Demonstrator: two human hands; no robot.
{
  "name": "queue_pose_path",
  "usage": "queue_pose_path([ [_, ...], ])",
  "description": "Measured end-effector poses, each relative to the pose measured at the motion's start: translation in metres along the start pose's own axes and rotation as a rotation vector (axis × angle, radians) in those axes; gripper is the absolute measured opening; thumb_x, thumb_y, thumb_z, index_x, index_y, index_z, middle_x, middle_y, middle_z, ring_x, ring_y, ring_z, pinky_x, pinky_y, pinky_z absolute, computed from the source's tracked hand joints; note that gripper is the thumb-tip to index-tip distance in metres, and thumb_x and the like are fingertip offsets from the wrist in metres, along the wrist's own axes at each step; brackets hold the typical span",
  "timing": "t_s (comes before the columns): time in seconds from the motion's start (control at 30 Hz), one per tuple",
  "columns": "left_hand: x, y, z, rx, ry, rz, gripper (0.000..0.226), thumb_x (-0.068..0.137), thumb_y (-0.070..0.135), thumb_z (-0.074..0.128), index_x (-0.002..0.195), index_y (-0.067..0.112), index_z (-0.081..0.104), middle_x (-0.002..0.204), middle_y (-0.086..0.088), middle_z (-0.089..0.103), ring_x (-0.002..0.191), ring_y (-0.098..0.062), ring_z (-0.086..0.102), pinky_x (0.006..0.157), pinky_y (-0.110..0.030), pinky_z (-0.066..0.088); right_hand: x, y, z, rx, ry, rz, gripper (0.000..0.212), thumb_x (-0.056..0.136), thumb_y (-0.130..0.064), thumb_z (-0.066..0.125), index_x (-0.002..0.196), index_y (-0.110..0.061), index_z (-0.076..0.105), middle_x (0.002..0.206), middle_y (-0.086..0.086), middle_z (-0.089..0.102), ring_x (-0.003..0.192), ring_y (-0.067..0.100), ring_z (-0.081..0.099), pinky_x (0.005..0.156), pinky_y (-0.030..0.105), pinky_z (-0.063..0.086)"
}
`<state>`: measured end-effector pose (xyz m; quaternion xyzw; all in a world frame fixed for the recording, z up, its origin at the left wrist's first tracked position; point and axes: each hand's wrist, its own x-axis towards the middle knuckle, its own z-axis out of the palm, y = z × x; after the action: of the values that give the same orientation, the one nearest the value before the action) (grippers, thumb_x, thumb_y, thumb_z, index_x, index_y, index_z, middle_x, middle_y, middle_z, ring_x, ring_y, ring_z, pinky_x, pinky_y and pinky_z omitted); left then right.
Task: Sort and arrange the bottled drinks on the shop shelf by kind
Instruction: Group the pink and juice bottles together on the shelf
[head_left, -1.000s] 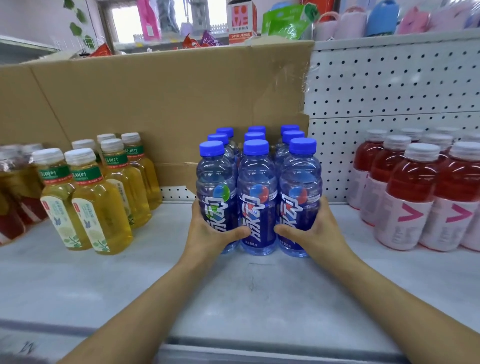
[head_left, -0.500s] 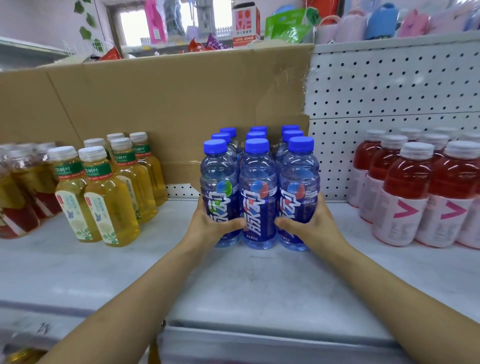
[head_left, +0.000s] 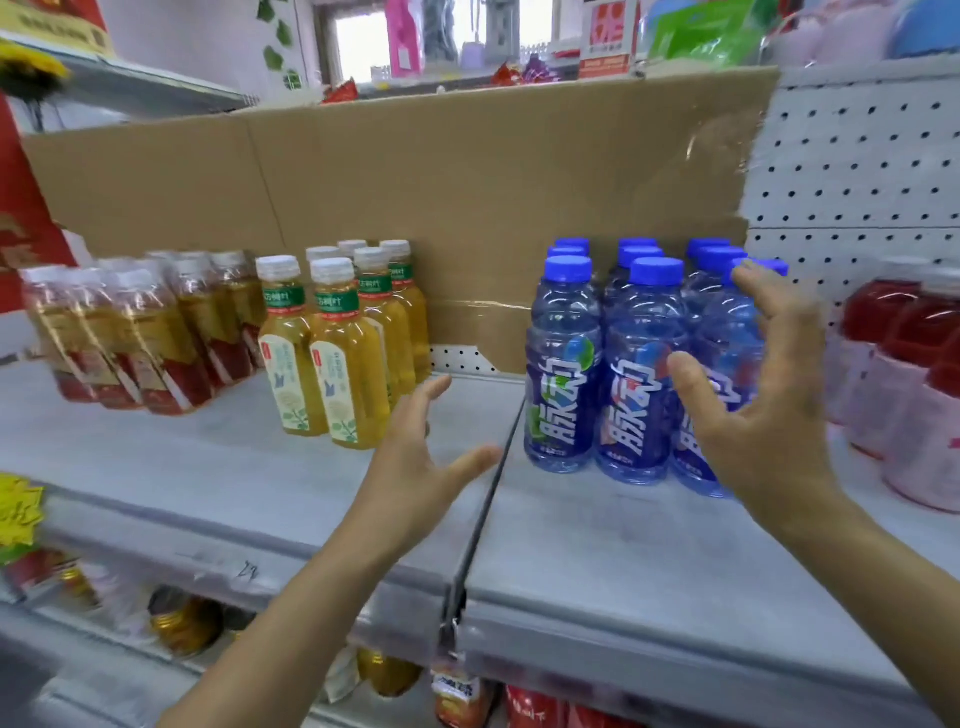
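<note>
The left grip (head_left: 415, 467) and right grip (head_left: 763, 415) are spread, empty; the blue bottles (head_left: 563, 374) stand just behind the right, right of the left.

Blue-capped bottles (head_left: 566, 374) upright, grouped; yellow bottles (head_left: 345, 364) left.

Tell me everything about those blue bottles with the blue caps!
The blue bottles are clear bluish plastic with bright blue screw caps and dark blue labels bearing big white characters. They stand upright, packed close in three rows going back, on the grey shelf, before a cardboard sheet. The open right grip hovers in front of the right-hand ones; contact cannot be told.
</note>
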<state>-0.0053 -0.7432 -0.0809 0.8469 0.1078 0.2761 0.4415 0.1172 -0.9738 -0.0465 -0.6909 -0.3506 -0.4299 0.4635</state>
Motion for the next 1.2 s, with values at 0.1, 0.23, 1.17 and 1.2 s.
queue_pose_path([
  [0.1, 0.013, -0.023, -0.039, 0.020, 0.038, 0.082, 0.077, 0.081, 0.038, 0.077, 0.146, 0.036, 0.036, 0.142, 0.022, 0.038, 0.132, -0.002, 0.037, 0.112, -0.027, 0.034, 0.001, -0.041, 0.046, 0.023, -0.030, -0.162, 0.049, 0.085, -0.007, 0.065, 0.130, 0.003, 0.050, 0.136, 0.011, 0.048, 0.130, 0.026, 0.044, 0.113, 0.033, 0.031],
  [0.23, 0.027, -0.060, -0.090, 0.080, 0.162, 0.166, 0.074, 0.081, 0.029, 0.079, 0.142, 0.029, 0.039, 0.129, 0.025, 0.038, 0.127, -0.001, 0.039, 0.108, -0.021, 0.033, -0.004, -0.082, 0.111, 0.103, -0.269, -0.090, 0.051, 0.085, -0.015, 0.068, 0.132, -0.006, 0.051, 0.132, 0.004, 0.052, 0.124, 0.019, 0.049, 0.108, 0.024, 0.037],
  [1.17, 0.175, -0.187, -0.161, -0.335, -0.432, -0.134, 0.086, 0.076, 0.015, 0.084, 0.144, 0.036, 0.036, 0.120, 0.019, 0.058, 0.099, 0.004, 0.057, 0.059, -0.009, 0.051, -0.017, -0.102, 0.313, 0.352, -0.523, 0.841, 0.066, 0.084, -0.016, 0.075, 0.136, -0.033, 0.038, 0.111, -0.021, 0.062, 0.087, -0.014, 0.064, 0.059, 0.012, 0.053],
  [1.2, 0.175, -0.186, -0.162, -0.340, -0.432, -0.132, 0.085, 0.076, 0.013, 0.084, 0.144, 0.036, 0.037, 0.119, 0.020, 0.058, 0.099, 0.006, 0.056, 0.059, -0.008, 0.050, -0.018, -0.102, 0.313, 0.344, -0.515, 0.831, 0.068, 0.084, -0.017, 0.076, 0.138, -0.033, 0.038, 0.113, -0.021, 0.061, 0.089, -0.013, 0.064, 0.060, 0.011, 0.053],
])
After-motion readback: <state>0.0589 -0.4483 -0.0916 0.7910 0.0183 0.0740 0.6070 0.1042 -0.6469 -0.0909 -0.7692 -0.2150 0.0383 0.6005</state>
